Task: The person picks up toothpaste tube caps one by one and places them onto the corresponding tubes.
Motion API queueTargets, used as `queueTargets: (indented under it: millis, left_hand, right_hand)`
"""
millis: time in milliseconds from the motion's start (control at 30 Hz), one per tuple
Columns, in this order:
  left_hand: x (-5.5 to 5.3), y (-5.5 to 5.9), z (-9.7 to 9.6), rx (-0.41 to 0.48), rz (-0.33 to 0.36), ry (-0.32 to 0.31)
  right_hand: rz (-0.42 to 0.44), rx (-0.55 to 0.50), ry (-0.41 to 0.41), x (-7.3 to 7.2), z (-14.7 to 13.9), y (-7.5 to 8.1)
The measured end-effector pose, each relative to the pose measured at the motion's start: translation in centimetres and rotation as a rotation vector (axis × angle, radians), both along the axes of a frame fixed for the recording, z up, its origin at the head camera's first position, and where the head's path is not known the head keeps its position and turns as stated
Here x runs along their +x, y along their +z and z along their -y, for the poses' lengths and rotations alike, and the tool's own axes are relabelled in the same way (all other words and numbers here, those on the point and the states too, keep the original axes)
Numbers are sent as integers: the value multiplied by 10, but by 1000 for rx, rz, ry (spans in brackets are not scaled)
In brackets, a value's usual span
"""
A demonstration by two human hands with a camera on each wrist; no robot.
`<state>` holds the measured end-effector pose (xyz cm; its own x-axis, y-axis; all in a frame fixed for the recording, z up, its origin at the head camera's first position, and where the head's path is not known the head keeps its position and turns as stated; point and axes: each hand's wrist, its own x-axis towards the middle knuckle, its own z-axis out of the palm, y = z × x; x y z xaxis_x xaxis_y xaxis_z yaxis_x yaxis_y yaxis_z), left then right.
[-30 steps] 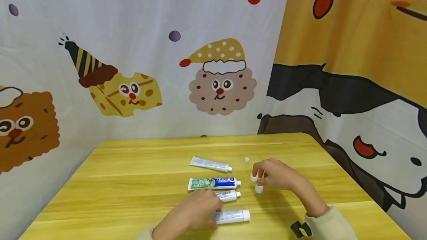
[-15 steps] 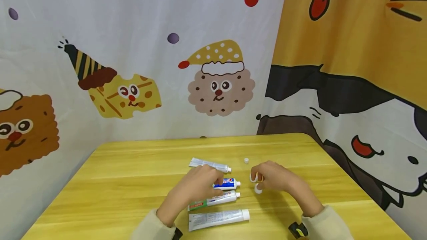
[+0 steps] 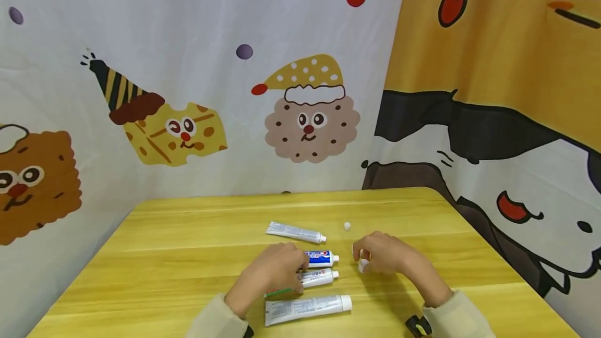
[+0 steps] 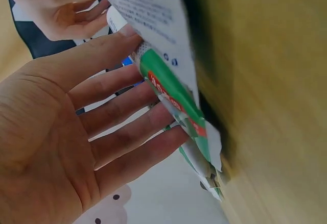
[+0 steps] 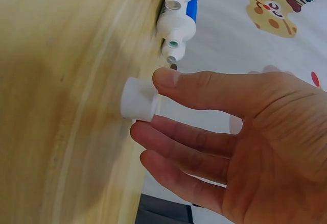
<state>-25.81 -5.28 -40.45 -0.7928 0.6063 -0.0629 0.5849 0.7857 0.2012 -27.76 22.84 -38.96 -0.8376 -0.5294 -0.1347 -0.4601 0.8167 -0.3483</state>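
Beside the green-and-white toothpaste tube (image 4: pixel 173 94), my left hand (image 3: pixel 274 270) has its thumb at the near side and its fingers along the far side. This hand hides much of the tube and part of a blue toothpaste tube (image 3: pixel 321 258) behind it. To the right, my right hand (image 3: pixel 385 254) pinches a white cap (image 5: pixel 138 99) standing on the table, thumb on one side and fingertips on the other. A second white cap (image 3: pixel 354 250) is nearly hidden by the right fingers.
Nearer the front lies a large white tube (image 3: pixel 307 309) with its white cap end to the right. A slim silvery tube (image 3: pixel 293 231) lies farther back, and a small white cap (image 3: pixel 347 226) sits right of it. A patterned curtain surrounds the wooden table (image 3: pixel 188 244).
The left hand left the front tube, passed over the blue tube, then came slightly back to the green-and-white one. The right hand stays near the caps, its fingers now covering most of the rear one.
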Motion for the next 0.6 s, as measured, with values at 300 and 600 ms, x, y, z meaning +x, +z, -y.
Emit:
queueTargets:
  millis: [300,600]
  left_hand:
    - [5,-4,-10,-103,-120,-44]
    - [8,1,-7,-64,-102,-56]
  right_hand:
    - [8,-27,62,2,-3,-6]
    - [-10,-94,125,2,-2,8]
